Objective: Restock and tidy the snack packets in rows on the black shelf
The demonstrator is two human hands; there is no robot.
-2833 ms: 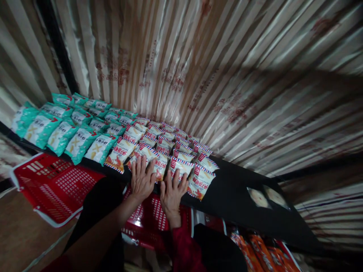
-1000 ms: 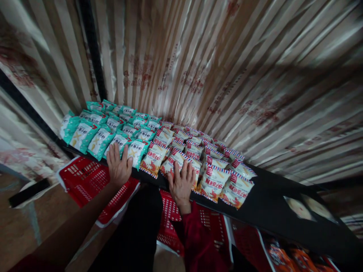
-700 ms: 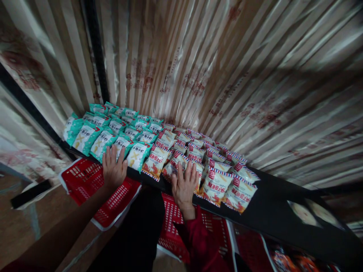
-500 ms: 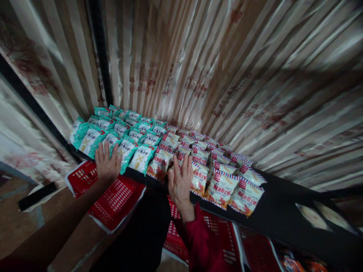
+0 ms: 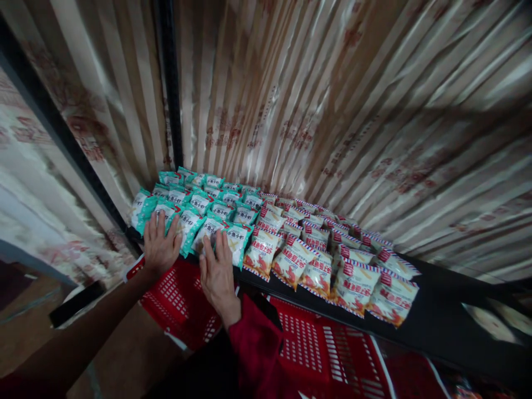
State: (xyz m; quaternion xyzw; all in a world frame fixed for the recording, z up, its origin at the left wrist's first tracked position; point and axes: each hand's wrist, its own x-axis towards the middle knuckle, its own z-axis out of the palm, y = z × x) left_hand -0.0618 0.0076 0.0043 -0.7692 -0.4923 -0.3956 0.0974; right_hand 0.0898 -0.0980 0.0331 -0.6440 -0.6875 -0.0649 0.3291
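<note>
Rows of teal-and-white snack bags [image 5: 200, 202] stand on the left part of a black shelf [image 5: 440, 299]. To their right are rows of white snack bags with red lettering and striped edges [image 5: 320, 238]. My left hand [image 5: 161, 244] lies with spread fingers against the front of a teal bag [image 5: 167, 209] near the left end. My right hand [image 5: 219, 274], fingers stretched out, rests against a teal front-row bag [image 5: 210, 228] farther right. Neither hand grasps a bag.
Red plastic baskets sit below the shelf, one at the left [image 5: 178, 299] and another at the right [image 5: 316, 343]. Pleated patterned curtains [image 5: 266, 100] hang behind. A black upright post [image 5: 168, 83] rises at the back left. Two pale flat packs [image 5: 490, 321] lie on the shelf's right.
My right hand has moved left from the striped bags to the teal bags. My left hand is now at a teal bag nearer the left end. The view has shifted slightly left.
</note>
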